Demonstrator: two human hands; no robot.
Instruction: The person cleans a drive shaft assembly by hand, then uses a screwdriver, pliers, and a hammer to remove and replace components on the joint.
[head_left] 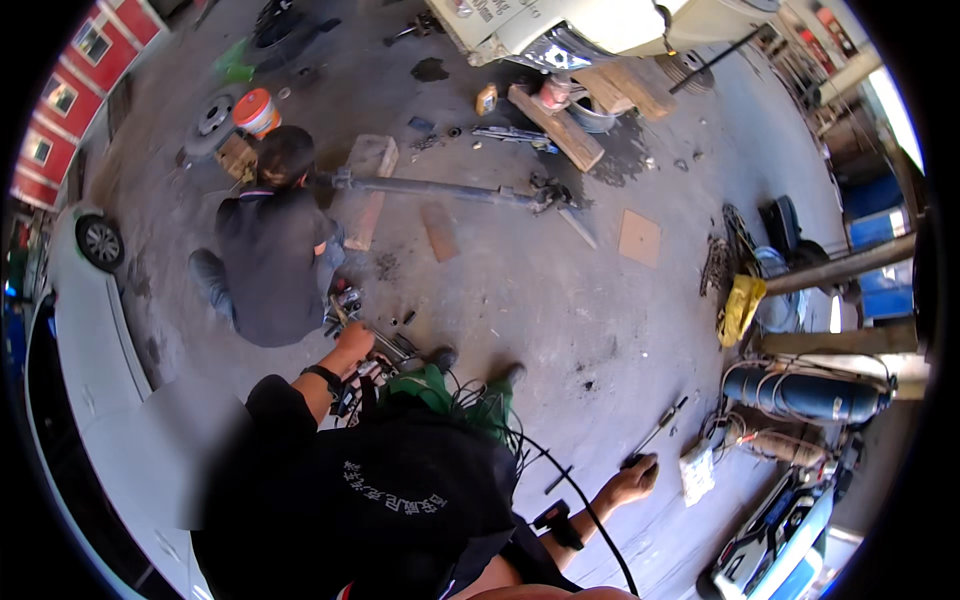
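Tool [660, 430] clasped in my right hand [632, 480]; whether my left hand [353, 343], beside metal parts [372, 376], grips anything, I cannot tell.

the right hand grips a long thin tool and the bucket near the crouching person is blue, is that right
The bucket near the crouching person is orange, not blue, in the head view; the right hand grips a long thin tool.
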